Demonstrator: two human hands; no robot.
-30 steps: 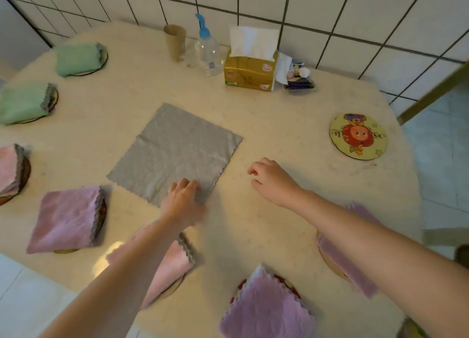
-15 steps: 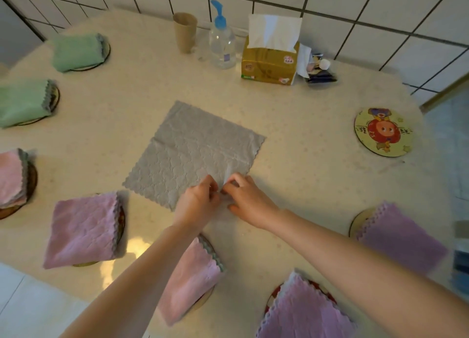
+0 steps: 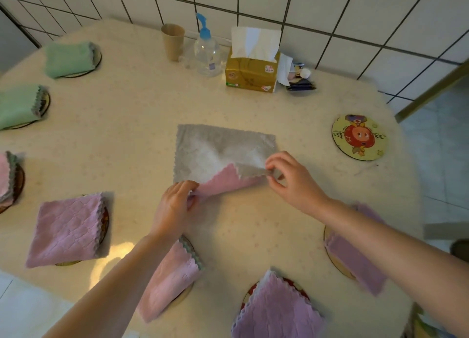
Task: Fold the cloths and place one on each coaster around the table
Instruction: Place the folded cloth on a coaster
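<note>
Round cream table [image 3: 127,144] against a tiled wall, ringed with coasters, nearly all already topped with folded cloths in green, pink and lilac. Grey cloth [image 3: 218,147] lying near the middle, well apart from the one bare coaster [image 3: 359,137] at the right edge, that one printed with a red cartoon face. Near edge of the grey cloth lifted and turned back, pink underside showing along the fold. Left hand [image 3: 175,205] pinched shut on the near left corner of the cloth, low against the table; right hand [image 3: 291,177] pinched shut on the near right corner, raised slightly, thumb and forefinger together on the scalloped hem. Judged from the drape: thin, soft, very light, no stiffness, likely to sag and crease between the two grips, not slippery on the fuzzy face, nothing fragile about it. Best held at the corners or along the zigzag hem, both sides kept level so the edges meet squarely. Probably the last cloth to fold, with the bare coaster as its spot. At the far side by the wall, a gold tissue box [image 3: 250,71] with small print and logos too blurred to read, a clear pump bottle [image 3: 206,50] with a tiny unreadable label, and a brown paper cup [image 3: 173,41]. Writing around the cartoon on the bare coaster also too small to make out.
</note>
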